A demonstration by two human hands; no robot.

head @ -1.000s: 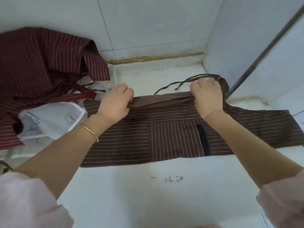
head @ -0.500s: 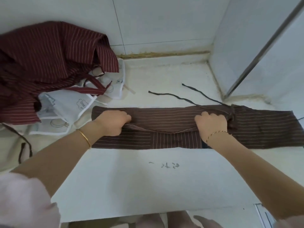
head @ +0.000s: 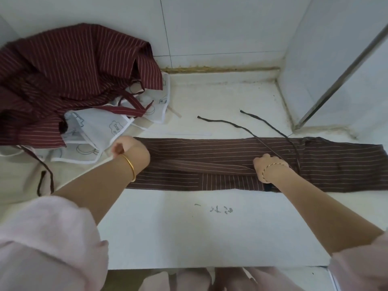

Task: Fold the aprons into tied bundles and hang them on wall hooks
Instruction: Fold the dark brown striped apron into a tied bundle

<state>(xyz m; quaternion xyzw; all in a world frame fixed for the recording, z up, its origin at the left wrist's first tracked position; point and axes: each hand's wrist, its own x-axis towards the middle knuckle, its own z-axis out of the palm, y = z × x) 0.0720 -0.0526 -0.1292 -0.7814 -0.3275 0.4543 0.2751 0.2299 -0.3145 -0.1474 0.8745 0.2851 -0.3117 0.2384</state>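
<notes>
We are mid-fold on the apron (head: 231, 152). It lies on the table (head: 189, 232) as a long narrow strip running from 9 to 3 o'clock across the middle of the view, with one lengthwise fold turned over along its centre. Our right hand (head: 267, 168), just right of centre, sits on that fold with its fingers (head: 258, 164) curled down and clamped on the folded edge. Our left hand (head: 132, 153) is at the strip's 9 o'clock end. It is blurred and its fingers are hidden behind the back of the hand, so we cannot tell whether they grip cloth. Two ties (head: 228, 123) trail off the strip toward 12 and 1 o'clock, loose on the table. A pile (head: 73, 70) of more aprons waits at 10 o'clock. Next, we judge, the strip wants rolling or folding up from one end. That calls for pressing it flat first and keeping the ties free to wrap and knot the bundle.
</notes>
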